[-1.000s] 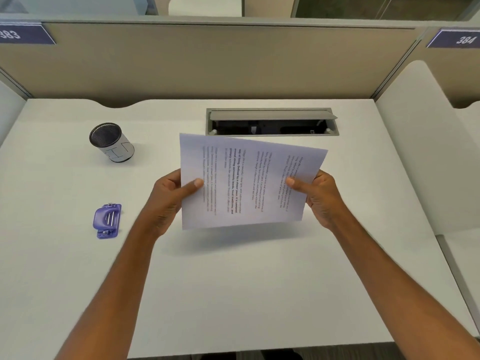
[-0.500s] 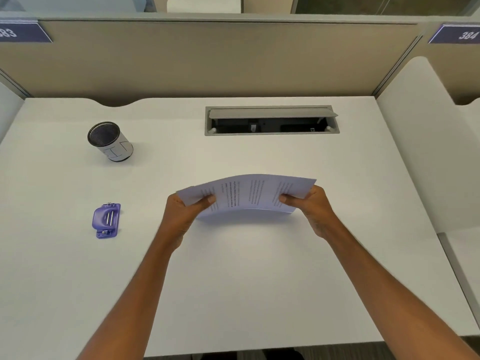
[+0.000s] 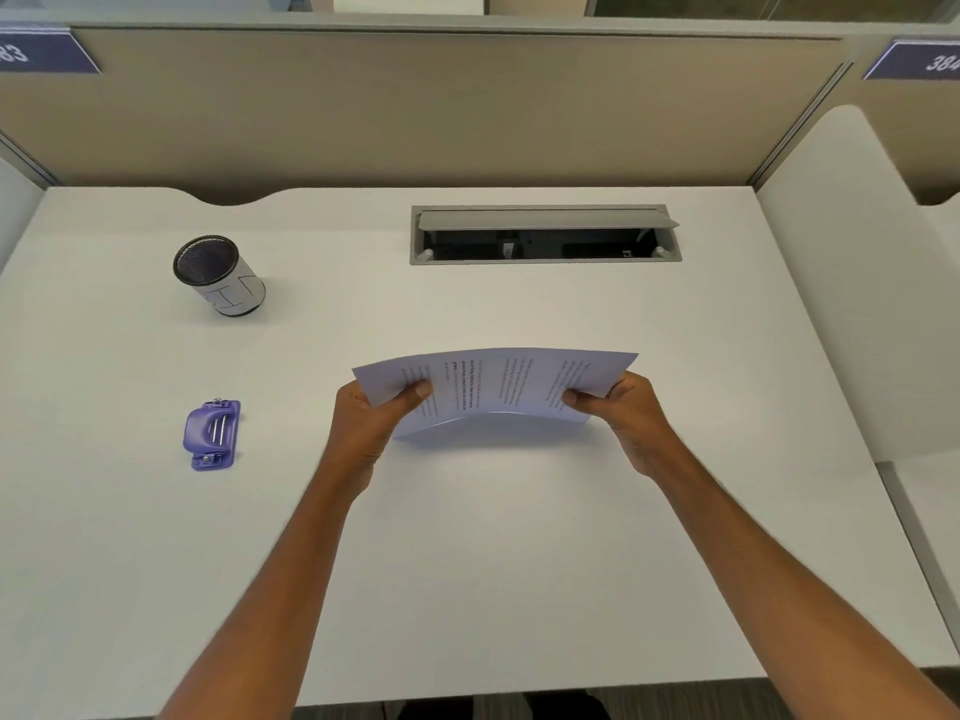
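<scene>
Both hands are holding the printed paper (image 3: 498, 387) low over the white desk (image 3: 467, 563).
The left hand (image 3: 371, 415) and right hand (image 3: 626, 415) are each pinching one end, thumbs on top, so it is bowing upward; lowering both ends evenly should be keeping it smooth.

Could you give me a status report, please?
Left hand, right hand pinch printed sheet at ends. Sheet bowed upward. Purple tool, mesh cup well left.
</scene>
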